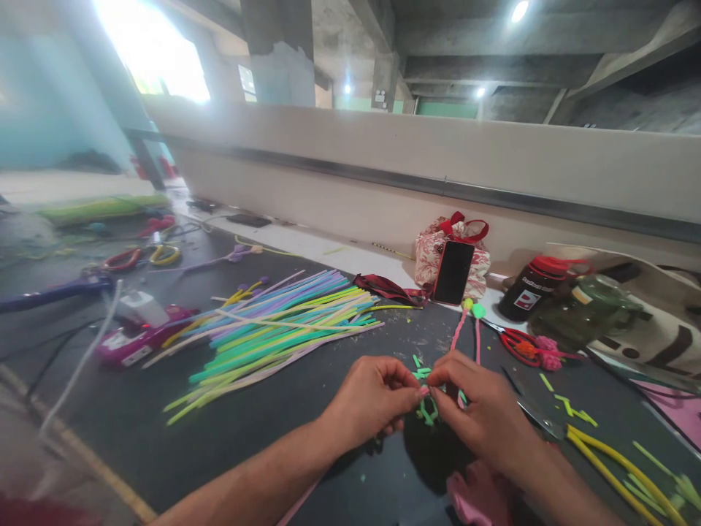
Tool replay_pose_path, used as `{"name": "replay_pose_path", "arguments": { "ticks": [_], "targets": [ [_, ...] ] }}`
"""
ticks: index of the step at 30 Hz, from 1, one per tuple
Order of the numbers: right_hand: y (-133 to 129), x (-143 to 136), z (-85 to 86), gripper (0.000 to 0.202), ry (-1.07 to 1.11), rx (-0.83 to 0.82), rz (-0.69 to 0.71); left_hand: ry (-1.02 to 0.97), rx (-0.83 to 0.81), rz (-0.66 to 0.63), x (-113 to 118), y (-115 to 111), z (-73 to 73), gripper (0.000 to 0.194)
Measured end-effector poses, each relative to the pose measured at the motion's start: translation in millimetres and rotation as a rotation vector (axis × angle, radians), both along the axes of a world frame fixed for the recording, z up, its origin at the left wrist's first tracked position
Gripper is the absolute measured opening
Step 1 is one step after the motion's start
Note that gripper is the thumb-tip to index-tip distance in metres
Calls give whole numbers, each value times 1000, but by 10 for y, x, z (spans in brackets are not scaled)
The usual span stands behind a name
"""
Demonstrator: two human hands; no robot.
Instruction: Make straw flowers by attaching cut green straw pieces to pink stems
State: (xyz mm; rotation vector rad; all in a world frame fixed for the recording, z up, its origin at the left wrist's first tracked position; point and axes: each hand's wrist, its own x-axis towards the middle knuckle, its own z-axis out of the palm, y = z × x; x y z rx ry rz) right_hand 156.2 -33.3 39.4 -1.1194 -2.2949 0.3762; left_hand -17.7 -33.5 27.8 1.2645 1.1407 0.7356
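Observation:
My left hand [377, 398] and my right hand [476, 409] meet over the dark table, thumbs and forefingers pinched together. Between their tips shows a small pink piece [424, 391], which looks like the end of a pink chenille stem; most of it is hidden by the fingers. Just under and beyond the fingertips lie short green cut pieces [428, 413]. Scissors with yellow handles [618, 467] lie open beside my right forearm. Below my right hand is a blurred pink object [474, 493] whose kind I cannot make out.
Left of my hands lies a pile of pastel chenille stems [285, 336]. Behind stand a phone [453, 272], a patterned bag [430, 252], a black bottle [531, 288] and a green jar [583, 310]. Red-handled scissors [518, 346] lie at right, a purple power strip [125, 343] at left.

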Motion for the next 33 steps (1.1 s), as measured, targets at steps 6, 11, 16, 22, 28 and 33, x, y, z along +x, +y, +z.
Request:
{"name": "replay_pose_path", "arguments": {
  "ticks": [6,11,16,22,28,33],
  "targets": [
    [-16,-41,-6,11,25,54,-71,-20,16,59,30,5,-46,20],
    [-42,-57,-22,11,2,111,-115,7,62,102,62,-21,-28,13],
    [-32,-58,-54,11,14,149,-102,38,145,124,72,-40,-8,8],
    [-28,-40,12,14,29,135,-55,63,184,133,38,-8,39,10],
    [-61,-2,164,21,172,60,-131,-50,119,167,2,22,79,17],
    [-41,0,134,14,257,-56,-154,-153,66,152,5,9,96,16]
  ]
}}
